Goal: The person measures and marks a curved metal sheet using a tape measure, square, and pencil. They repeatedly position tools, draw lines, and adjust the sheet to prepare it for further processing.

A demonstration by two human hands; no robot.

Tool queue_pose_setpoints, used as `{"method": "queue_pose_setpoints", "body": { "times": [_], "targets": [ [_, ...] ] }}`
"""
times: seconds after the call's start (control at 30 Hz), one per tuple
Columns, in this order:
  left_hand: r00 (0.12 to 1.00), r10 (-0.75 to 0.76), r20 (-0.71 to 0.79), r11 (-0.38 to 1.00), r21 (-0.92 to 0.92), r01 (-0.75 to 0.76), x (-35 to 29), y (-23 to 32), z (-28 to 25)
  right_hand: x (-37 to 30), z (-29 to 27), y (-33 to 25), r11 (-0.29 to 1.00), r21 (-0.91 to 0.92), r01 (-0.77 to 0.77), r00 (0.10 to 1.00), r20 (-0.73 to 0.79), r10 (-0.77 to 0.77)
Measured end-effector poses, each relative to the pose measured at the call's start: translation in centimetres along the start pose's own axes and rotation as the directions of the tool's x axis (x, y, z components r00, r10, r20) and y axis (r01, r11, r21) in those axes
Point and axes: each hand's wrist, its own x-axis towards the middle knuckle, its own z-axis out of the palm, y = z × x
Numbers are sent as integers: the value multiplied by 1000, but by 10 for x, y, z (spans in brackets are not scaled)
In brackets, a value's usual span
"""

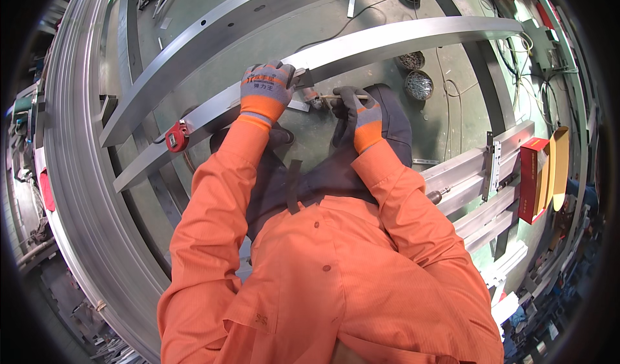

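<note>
- Head view: from my remote seat I see a long silver metal beam [361, 44] crossing in front of the wearer's knees.
- Left grip [267, 93], in a grey-and-orange glove, lies over that beam, fingers bent; a small dark-grey metal piece [303, 77] sits at its thumb side (whether it grasps piece or beam, I cannot tell).
- Right grip [359, 111], gloved alike, is pinching a slim pale stick [341, 97], which points left, just on the near side of the beam.
- Red tape measure [176, 137]: at the beam's left part.
- Red cardboard box [533, 173] with yellow flaps: well apart, far right.
</note>
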Motion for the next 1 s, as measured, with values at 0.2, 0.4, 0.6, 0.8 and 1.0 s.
{"method": "queue_pose_setpoints", "body": {
  "times": [0.2, 0.4, 0.6, 0.8, 1.0],
  "targets": [
    [1000, 0, 4, 1000, 6, 0, 0, -1, -1, 5, -6, 8, 997, 43, 59, 992, 105, -63],
    [1000, 5, 23, 1000, 18, -6, 2, 0, -1, 9, 0, 10, 988, 125, 88, 979, 172, -109],
    [999, 26, -28, 997, -69, -28, 0, -7, 8, 11, 7, 5, 994, 46, 104, 975, 193, -111],
    [990, 51, -129, 997, -47, -58, -5, -5, 20, 12, 16, 5, 994, 100, 45, 984, 169, -62],
    [991, 89, -101, 986, -135, -102, -1, -13, 29, 11, 22, 8, 986, 162, 32, 984, 170, -60]
  ]
}}
